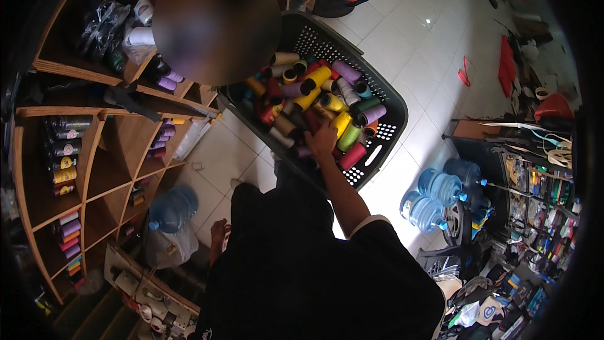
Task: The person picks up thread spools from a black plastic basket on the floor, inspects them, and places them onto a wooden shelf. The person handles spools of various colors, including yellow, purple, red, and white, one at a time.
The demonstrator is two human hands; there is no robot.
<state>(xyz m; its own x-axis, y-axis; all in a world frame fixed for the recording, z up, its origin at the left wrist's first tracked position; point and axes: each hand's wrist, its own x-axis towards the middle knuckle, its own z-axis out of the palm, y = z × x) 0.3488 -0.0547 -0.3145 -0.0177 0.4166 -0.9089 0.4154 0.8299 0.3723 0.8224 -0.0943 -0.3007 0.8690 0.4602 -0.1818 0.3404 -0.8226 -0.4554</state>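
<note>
A dark plastic basket (394, 97) with perforated walls holds a heap of thread spools in many colours. My right hand (323, 141) reaches into it, fingers apart and bent down among the spools; the fingertips are partly hidden. Just beside those fingers lie a yellow spool (341, 124), a light green spool (349, 138) and a brown spool (323, 112). A red spool (352, 156) rests near my wrist. Low at my left side, my left hand (219, 233) has its fingers curled, and whatever may be inside them is too small to make out.
Wooden shelves (94, 164) with more spools stand on the left. A blue water jug (173, 209) is on the tiled floor (409, 44) near them. Several more jugs (431, 198) stand at right, before crowded racks (541, 208). A round blur (217, 23) covers the area beyond the basket.
</note>
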